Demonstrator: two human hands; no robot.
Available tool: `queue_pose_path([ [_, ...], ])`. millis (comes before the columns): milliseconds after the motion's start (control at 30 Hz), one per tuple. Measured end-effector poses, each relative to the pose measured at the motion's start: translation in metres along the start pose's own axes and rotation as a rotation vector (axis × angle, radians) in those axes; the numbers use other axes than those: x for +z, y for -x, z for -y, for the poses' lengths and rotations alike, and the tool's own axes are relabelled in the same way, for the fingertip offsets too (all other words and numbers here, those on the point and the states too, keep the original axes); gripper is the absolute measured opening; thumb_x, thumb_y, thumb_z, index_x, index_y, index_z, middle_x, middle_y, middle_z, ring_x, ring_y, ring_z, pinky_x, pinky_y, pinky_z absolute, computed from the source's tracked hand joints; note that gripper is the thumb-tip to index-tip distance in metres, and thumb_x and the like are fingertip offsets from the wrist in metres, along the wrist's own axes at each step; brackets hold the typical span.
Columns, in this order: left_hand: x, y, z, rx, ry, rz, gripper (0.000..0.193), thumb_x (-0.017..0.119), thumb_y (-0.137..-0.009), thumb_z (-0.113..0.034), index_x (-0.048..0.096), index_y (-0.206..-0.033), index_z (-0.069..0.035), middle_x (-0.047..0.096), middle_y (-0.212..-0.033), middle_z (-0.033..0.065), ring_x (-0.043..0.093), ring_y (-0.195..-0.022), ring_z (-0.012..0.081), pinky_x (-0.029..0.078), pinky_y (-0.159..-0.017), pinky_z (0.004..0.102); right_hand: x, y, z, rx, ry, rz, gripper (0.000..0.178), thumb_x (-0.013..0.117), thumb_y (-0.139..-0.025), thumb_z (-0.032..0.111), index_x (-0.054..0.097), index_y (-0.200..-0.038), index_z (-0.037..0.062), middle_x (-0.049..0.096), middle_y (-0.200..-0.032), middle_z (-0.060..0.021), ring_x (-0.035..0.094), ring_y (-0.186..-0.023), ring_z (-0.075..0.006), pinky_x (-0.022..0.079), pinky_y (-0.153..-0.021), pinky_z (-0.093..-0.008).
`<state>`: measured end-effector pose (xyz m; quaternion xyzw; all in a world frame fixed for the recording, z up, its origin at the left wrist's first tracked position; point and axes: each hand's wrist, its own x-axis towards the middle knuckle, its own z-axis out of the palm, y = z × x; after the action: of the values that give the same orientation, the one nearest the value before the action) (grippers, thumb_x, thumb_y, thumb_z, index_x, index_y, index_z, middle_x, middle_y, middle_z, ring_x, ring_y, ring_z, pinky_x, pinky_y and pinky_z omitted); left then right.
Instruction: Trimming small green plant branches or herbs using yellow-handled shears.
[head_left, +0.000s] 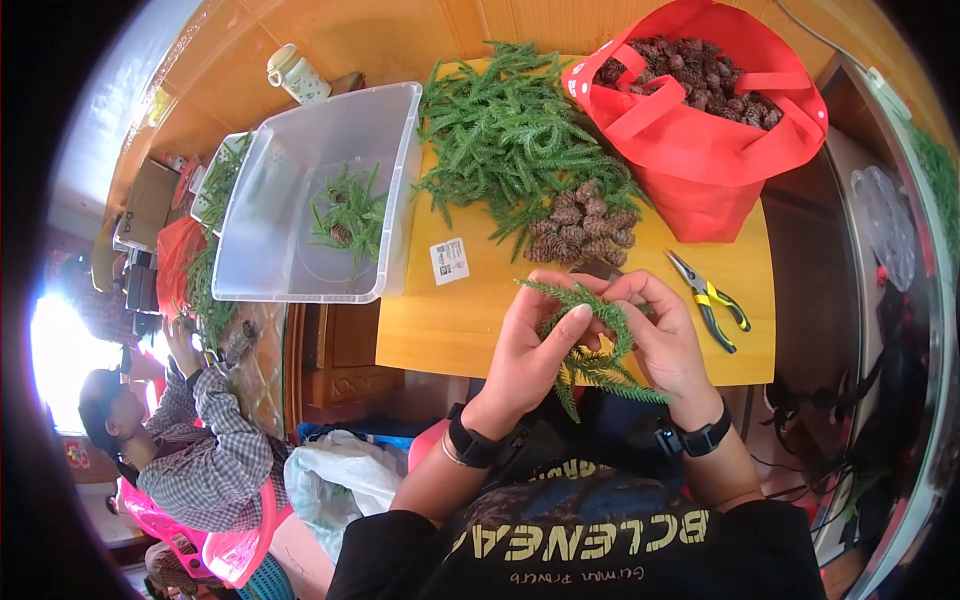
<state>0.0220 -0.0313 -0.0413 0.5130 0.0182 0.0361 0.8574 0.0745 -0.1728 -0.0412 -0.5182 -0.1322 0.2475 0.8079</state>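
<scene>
My left hand (535, 355) and my right hand (668, 345) are both closed on a green artificial pine sprig (625, 382), over the table's near edge. Its needled fronds curl up between my fingers and hang below them; the middle of it is hidden by the fingertips. Just beyond my hands lies a cluster of brown pine cones (583, 228). Behind that spreads a large heap of green pine sprigs (510, 135). Right of my right hand rest long-nose pliers (712, 298) with yellow-and-black handles, untouched.
A clear plastic bin (398, 205) at left holds a few sprigs with a cone. A white label (449, 261) lies on the yellow table (440, 335). At far right stands a red bag (700, 185) full of cones. Another person (205, 440) sits working at far left.
</scene>
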Motion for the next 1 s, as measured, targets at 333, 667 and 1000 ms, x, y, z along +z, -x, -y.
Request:
queue_pose_path([
  [333,0.005,0.003,0.001,0.022,-0.001,-0.001,0.018,0.048,-0.092,-0.005,0.040,-0.108,-0.001,0.057,-0.105,0.0128,0.057,-0.081,0.0130,0.050,-0.069,0.0265,-0.002,0.011,0.006,-0.441,0.692,-0.162,0.009,0.055,-0.080,-0.004,0.056,-0.088,-0.0003,0.049,-0.094,-0.0083,0.048,-0.092,-0.0170,0.038,-0.083,-0.0267],
  [667,0.008,0.002,-0.002,0.003,0.003,-0.093,0.017,0.048,-0.092,-0.006,0.040,-0.107,-0.001,0.057,-0.083,0.0093,0.058,-0.071,0.0135,0.049,-0.065,0.0255,-0.001,0.015,0.011,-0.452,0.684,-0.125,0.019,0.064,-0.074,-0.001,0.059,-0.092,-0.0015,0.058,-0.097,-0.0126,0.054,-0.092,-0.0198,0.040,-0.084,-0.0292],
  [1000,0.005,0.004,0.006,0.066,0.020,-0.071,0.017,0.048,-0.092,-0.005,0.038,-0.107,-0.004,0.057,-0.086,0.0097,0.057,-0.074,0.0135,0.048,-0.069,0.0257,0.006,0.021,0.003,-0.337,0.496,-0.204,0.020,0.065,-0.074,-0.008,0.058,-0.091,-0.0005,0.061,-0.098,-0.0130,0.058,-0.093,-0.0191,0.043,-0.085,-0.0296],
])
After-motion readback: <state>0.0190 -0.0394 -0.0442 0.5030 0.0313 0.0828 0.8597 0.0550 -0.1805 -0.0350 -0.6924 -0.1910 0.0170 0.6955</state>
